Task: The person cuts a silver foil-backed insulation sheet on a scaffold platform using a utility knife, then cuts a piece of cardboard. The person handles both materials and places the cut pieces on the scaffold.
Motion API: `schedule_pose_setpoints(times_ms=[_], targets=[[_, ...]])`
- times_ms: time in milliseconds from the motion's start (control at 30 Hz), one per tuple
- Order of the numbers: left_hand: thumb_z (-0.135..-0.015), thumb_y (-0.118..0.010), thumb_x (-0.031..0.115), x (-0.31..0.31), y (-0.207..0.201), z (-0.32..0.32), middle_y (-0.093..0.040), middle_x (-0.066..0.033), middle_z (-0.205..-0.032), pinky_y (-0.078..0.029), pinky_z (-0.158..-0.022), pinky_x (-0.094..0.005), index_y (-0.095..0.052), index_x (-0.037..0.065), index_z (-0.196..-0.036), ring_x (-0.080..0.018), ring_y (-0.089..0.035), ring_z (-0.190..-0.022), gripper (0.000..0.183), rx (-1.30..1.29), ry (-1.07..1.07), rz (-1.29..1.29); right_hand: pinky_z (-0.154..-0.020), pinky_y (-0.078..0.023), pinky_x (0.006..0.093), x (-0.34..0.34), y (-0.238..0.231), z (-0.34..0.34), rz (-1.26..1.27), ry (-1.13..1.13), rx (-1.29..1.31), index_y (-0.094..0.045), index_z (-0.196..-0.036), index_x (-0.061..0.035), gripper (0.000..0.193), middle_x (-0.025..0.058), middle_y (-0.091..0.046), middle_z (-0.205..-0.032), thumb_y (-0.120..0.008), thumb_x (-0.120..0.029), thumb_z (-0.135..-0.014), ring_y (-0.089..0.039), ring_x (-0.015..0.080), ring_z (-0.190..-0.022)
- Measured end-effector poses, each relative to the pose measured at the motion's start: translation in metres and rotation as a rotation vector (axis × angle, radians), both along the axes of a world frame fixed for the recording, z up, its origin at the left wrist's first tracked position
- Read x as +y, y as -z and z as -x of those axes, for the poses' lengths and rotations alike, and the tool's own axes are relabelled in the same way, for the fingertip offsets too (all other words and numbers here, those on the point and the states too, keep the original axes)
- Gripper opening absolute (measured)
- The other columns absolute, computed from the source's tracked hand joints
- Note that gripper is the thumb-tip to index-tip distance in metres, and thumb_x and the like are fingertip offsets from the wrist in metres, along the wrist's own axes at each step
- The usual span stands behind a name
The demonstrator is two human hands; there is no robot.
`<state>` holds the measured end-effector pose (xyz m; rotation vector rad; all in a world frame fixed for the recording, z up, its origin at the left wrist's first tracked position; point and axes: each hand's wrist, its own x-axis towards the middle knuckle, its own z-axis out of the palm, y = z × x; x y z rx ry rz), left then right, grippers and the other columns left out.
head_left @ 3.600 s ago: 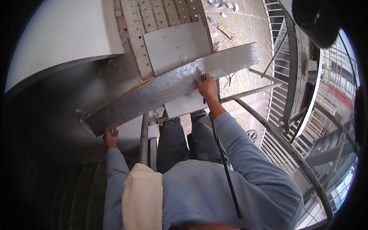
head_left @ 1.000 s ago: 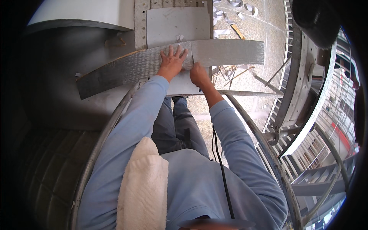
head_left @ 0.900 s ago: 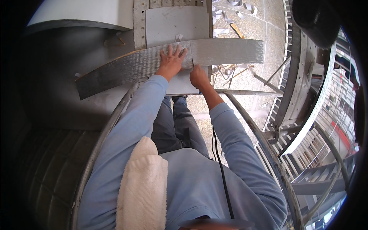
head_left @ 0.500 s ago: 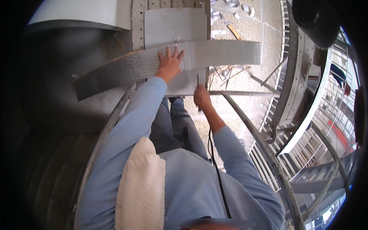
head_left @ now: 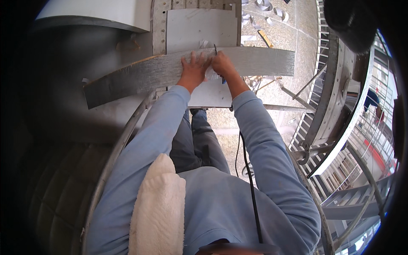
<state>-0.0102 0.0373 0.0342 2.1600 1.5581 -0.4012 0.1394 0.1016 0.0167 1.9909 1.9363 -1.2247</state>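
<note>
- Head view: the pale floor (head_left: pixel 289 25) lies below, seen past the plank's right side.
- A perforated plank (head_left: pixel 159 29) spans the upper middle and bears the work like a surface, probably chosen for firm backing.
- A white board (head_left: pixel 202 27) lies flat on the plank, under the strip, likely to give a smooth face and spare the plank.
- The silver strip (head_left: pixel 136 76) lies crosswise over the board, both ends reaching past it; that leaves its middle backed, directly before the person.
- The left hand (head_left: pixel 193 70) lies on the strip, palm down, fingers extended and slightly apart, seemingly pinning it so it cannot slide.
- The right hand (head_left: pixel 223 66), just beside it, is closed round a slim knife, apparently kept near the pinned part for control.
- Paper curls (head_left: pixel 264 5) and a yellow stick (head_left: pixel 265 39) lie on the floor.
- The knife (head_left: pixel 223 80) shows a blue end below the fist and a dark tip at the strip's far edge; whether it cuts in, I cannot tell.
- Half a second ago the right hand was nearer the body, off the strip; now it is over it. The left hand and strip keep nearly the same places.
</note>
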Motion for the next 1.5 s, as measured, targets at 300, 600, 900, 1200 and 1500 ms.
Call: schedule_pose_setpoints(times_ms=[300,600,900,1200,1500], targets=[[-0.081,-0.082,0.046,0.005,-0.003,-0.003,-0.021,-0.0085,-0.169,-0.024,-0.109,-0.0784,-0.022,0.03,-0.163,-0.0443,-0.017,-0.154,0.102,0.004,-0.01,0.058,-0.097,-0.051,0.0528,-0.03,-0.003,-0.008,-0.004,-0.067,-0.059,-0.06,-0.112,0.0059,0.028,0.0338,-0.066,-0.116,-0.053,-0.013,-0.093,-0.064,0.0487,-0.113],[-0.083,-0.08,0.043,0.008,-0.01,-0.003,-0.023,-0.0116,-0.169,-0.024,-0.11,-0.0782,-0.028,0.027,-0.162,-0.0453,-0.016,-0.155,0.096,-0.011,-0.019,0.09,-0.095,-0.05,0.0585,-0.115,0.001,-0.034,0.099,-0.031,-0.022,-0.057,-0.114,0.0055,0.027,0.0366,-0.066,-0.111,-0.051,-0.012,-0.094,-0.065,0.0523,-0.107],[-0.083,-0.081,0.044,0.007,-0.01,-0.002,-0.024,-0.0115,-0.168,-0.023,-0.11,-0.0792,-0.026,0.026,-0.163,-0.046,-0.016,-0.154,0.099,-0.018,-0.02,0.101,-0.088,-0.05,0.0632,-0.137,-0.035,-0.046,0.119,0.122,-0.029,-0.053,-0.112,0.0045,0.027,0.0389,-0.067,-0.101,-0.045,-0.017,-0.097,-0.064,0.0574,-0.098],[-0.077,-0.084,0.05,-0.001,0.006,0.001,-0.022,-0.0084,-0.167,-0.026,-0.106,-0.0782,-0.025,0.03,-0.162,-0.0452,-0.018,-0.151,0.106,-0.002,-0.001,-0.013,-0.097,-0.05,0.0542,0.001,0.008,-0.002,0.016,0.076,0.07,-0.056,-0.12,0.0073,0.034,0.037,-0.064,-0.12,-0.053,-0.017,-0.097,-0.062,0.0513,-0.115],[-0.074,-0.085,0.053,-0.003,0.011,-0.001,-0.022,-0.0092,-0.165,-0.027,-0.106,-0.0778,-0.023,0.03,-0.163,-0.0443,-0.02,-0.15,0.11,0.023,0.006,-0.055,-0.094,-0.053,0.0531,0.007,0.022,-0.006,-0.029,-0.056,0.032,-0.058,-0.118,0.0084,0.035,0.0351,-0.067,-0.114,-0.056,-0.02,-0.097,-0.065,0.0497,-0.109]])
